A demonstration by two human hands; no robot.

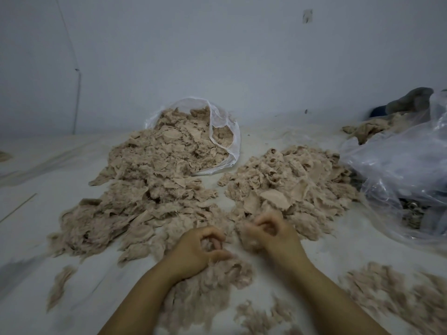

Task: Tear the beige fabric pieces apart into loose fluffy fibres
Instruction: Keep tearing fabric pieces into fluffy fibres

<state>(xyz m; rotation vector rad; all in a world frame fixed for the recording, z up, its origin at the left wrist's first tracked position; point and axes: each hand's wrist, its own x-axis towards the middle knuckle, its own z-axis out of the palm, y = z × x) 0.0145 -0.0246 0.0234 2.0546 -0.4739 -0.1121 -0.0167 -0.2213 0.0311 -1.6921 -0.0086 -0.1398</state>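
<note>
Beige fabric pieces (154, 175): a big heap spills out of a clear plastic bag onto a pale surface, left of centre in the head view, and runs down toward the hands.
Second heap (290, 182): more beige pieces, some flat scraps among them, lie right of centre, just apart from the first heap.
Clear plastic bag (223, 131): lies on its side at the back, mouth open toward the camera, fabric still inside.
Left hand (196, 250): fingers curled, thumb and fingers pinching a small tuft of beige fibre; it sits above a mound of fluff.
Right hand (268, 232): fingers curled tightly round a tuft of its own, blurred, just beside the left hand; the near edge of the second heap is right behind it.
Loose fluffy fibres (212, 281): a soft mound lies under and below the left hand, between the forearms.
More fluff (399, 296): a spread at the lower right; smaller wisps (59, 285) lie at the lower left.
Large crumpled plastic bag (399, 175): at the right edge, touching the second heap; what it contains is unclear.
Grey cloth (411, 100): behind that bag, by the wall.
Surface (48, 180): pale, dusted with fibres.
Wall (217, 56): plain, bluish white.
</note>
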